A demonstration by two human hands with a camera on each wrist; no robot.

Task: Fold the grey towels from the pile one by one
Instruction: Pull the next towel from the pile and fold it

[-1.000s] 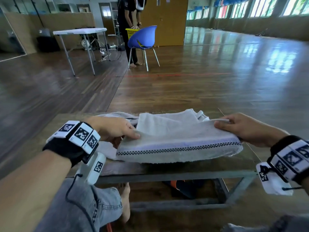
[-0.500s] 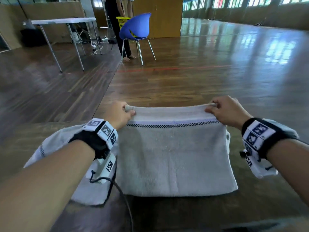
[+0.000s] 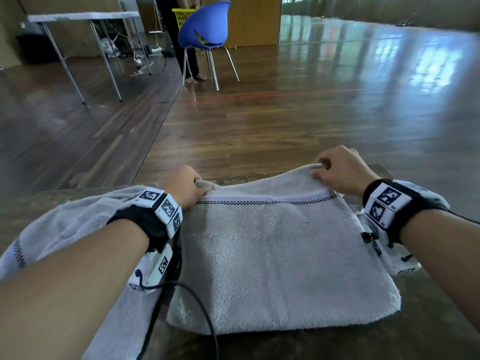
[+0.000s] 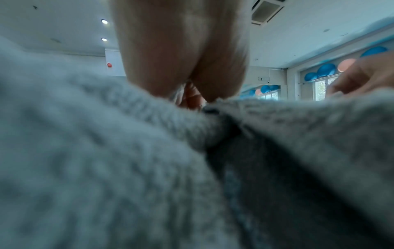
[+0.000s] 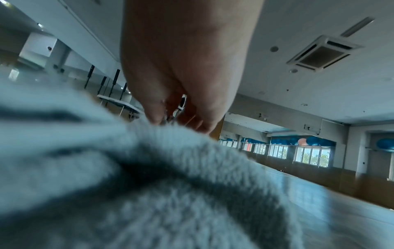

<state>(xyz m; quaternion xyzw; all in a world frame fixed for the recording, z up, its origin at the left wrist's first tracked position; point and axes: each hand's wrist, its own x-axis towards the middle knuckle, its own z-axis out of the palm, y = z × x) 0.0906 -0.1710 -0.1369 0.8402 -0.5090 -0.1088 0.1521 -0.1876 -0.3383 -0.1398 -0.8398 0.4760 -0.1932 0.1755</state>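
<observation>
A grey towel (image 3: 275,261) with a checkered stripe lies folded on the low table (image 3: 428,331) before me. My left hand (image 3: 185,187) pinches its far left corner and my right hand (image 3: 337,171) pinches the far right corner, slightly raised. Another grey towel (image 3: 67,229) lies spread under my left forearm. In the left wrist view the left hand (image 4: 187,94) grips blurred grey cloth (image 4: 85,151). In the right wrist view the right hand (image 5: 170,116) pinches the towel edge (image 5: 149,168).
A blue chair (image 3: 205,29) stands on the wooden floor beyond, with a person's legs (image 3: 189,61) and a yellow basket (image 3: 183,16) behind it. A white folding table (image 3: 83,16) is at the far left. A black cable (image 3: 197,307) runs from my left wrist.
The towel's near edge has been carried away from me and laid over its far half. Both hands travelled forward with the corners and now hold them at the far edge.
</observation>
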